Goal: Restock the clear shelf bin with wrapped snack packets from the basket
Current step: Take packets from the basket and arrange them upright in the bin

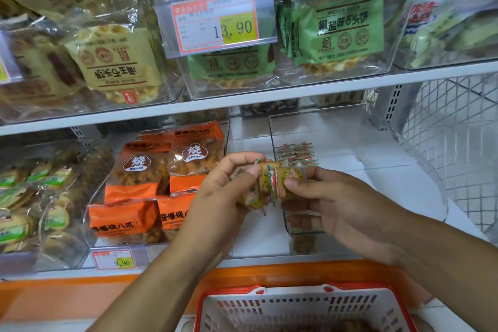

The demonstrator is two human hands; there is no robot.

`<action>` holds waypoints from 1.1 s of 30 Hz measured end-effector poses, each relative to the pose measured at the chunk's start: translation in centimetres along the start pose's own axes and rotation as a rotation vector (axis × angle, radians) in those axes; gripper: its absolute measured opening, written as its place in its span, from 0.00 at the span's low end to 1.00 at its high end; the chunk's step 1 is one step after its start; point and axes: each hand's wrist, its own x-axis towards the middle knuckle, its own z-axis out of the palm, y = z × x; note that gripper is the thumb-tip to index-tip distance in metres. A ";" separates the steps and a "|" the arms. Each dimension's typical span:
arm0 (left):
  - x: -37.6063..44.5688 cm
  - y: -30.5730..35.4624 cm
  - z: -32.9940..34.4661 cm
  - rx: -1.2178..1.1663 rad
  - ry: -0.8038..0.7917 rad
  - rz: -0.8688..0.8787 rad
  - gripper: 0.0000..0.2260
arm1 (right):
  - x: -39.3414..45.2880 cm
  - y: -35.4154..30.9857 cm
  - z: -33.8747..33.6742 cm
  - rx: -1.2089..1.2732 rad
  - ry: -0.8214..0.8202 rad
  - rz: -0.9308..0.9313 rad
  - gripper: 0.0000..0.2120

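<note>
Both hands meet in front of the lower shelf (250, 261), sharing a small cluster of wrapped snack packets (272, 180) held upright between them. The left hand (229, 186) pinches the left side of the cluster, thumb on the near face and fingers curled behind; a further packet hangs below its fingertips. The right hand (336, 205) grips the right end of the same cluster, its thumb pressed on the front of the outermost packet and its fingers curled underneath. Just beyond the right hand's fingers stands the clear shelf bin (350, 148), with a few matching packets (295, 153) stacked at its back and more lying low at its near end, just under that hand; how many cannot be told. To the left of the left hand sits another clear bin filled with orange snack bags (151, 178), and farther left a bin of green-labelled round biscuits (32, 197). Below both forearms, nearest the camera, is the basket (301, 307), red-rimmed with white slotted walls, with some brownish contents just visible at its bottom edge. Above the hands, on the upper shelf, clear bins hold green and yellow biscuit packs behind a price tag (215, 23) reading 13.90.
</note>
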 end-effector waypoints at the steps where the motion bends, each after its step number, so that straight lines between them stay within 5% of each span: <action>1: 0.1 0.0 0.0 0.011 0.029 -0.004 0.07 | 0.0 0.0 0.0 -0.002 0.007 -0.020 0.22; 7: -0.1 0.2 0.0 0.097 0.087 -0.113 0.08 | 0.1 -0.7 -1.1 -0.268 0.045 -0.222 0.18; 20: -0.7 0.4 0.8 0.136 0.006 -0.309 0.21 | -0.2 -0.3 -1.8 -0.628 -0.149 -0.201 0.21; 33: -0.5 -0.9 0.5 0.270 -0.047 -0.019 0.22 | -0.1 0.6 -0.6 -0.410 0.007 -0.210 0.10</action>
